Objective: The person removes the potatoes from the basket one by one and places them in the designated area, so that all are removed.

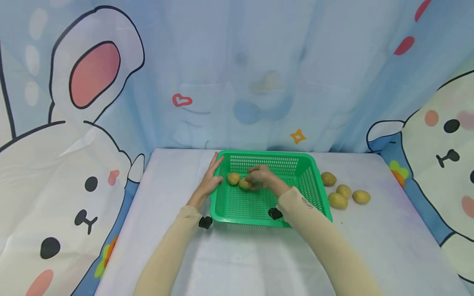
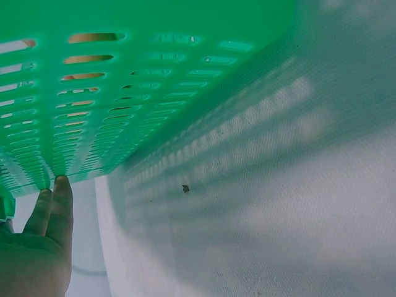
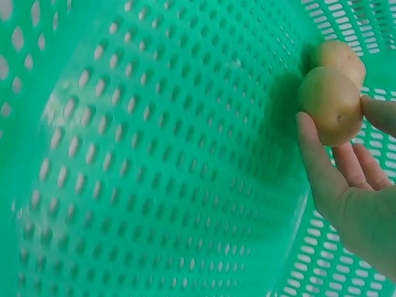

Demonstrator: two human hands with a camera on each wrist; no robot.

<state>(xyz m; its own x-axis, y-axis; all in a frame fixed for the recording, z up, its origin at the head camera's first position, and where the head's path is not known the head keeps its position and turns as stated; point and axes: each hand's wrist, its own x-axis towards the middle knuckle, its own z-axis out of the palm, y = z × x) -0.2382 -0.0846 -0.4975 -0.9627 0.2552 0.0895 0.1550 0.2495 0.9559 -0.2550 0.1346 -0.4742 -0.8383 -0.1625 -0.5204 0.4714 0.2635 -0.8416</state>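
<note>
A green plastic basket (image 1: 240, 222) with slotted walls stands on the table. At its left rim is my left hand (image 1: 210, 181), thumb over the rim and fairly straight fingers along the outside wall. The left wrist view shows the fingers (image 2: 60, 210) against that outer wall. Inside the basket, my right hand (image 1: 263, 178) holds a potato (image 3: 331, 105) between thumb and fingers. Just beyond lies a second potato (image 1: 233, 178), close to the held one. From above, my right hand partly hides the held potato.
Several loose potatoes (image 1: 338, 200) lie on the white-covered table (image 1: 377, 242) to the right of the basket. A blue printed curtain (image 1: 229, 74) hangs behind the table and along both sides. A small dark speck (image 2: 185, 189) lies on the cloth beside the basket.
</note>
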